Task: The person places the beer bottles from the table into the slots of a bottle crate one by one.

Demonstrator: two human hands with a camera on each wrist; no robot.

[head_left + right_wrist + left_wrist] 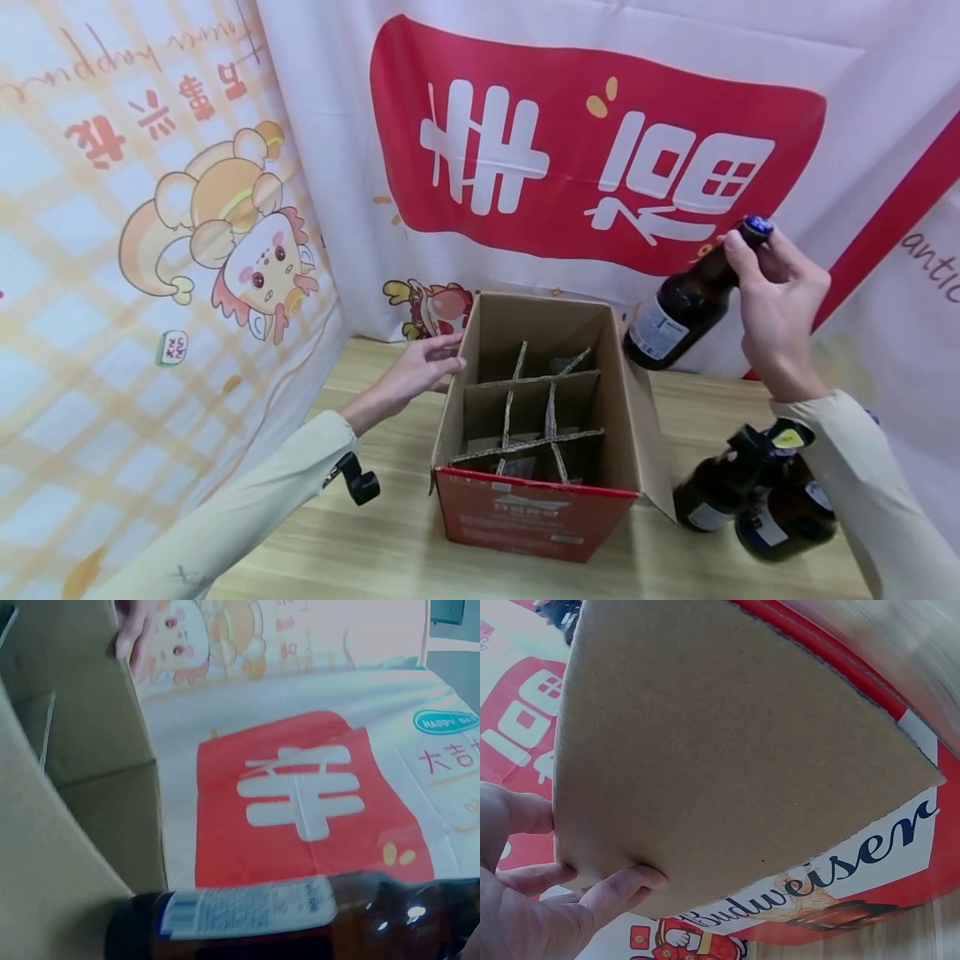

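Observation:
My right hand (783,304) grips a brown glass beer bottle (693,304) by its neck, just below the blue cap. The bottle tilts, its base low and to the left, overlapping the back right edge of a cardboard beer box (536,517). In the right wrist view, the bottle (375,915) lies across the bottom of the picture. My left hand (412,372) touches the box's left side near the back corner. The left wrist view shows its fingertips against the brown folded-out flap (727,750). Crossed cardboard dividers (551,383) split the box's open inside into compartments.
Several more dark bottles (708,492) stand on the wooden table (360,542) right of the box, under my right forearm. A right-hand flap (652,433) hangs outward beside them. Printed cloth (600,50) stands behind the box and at the left.

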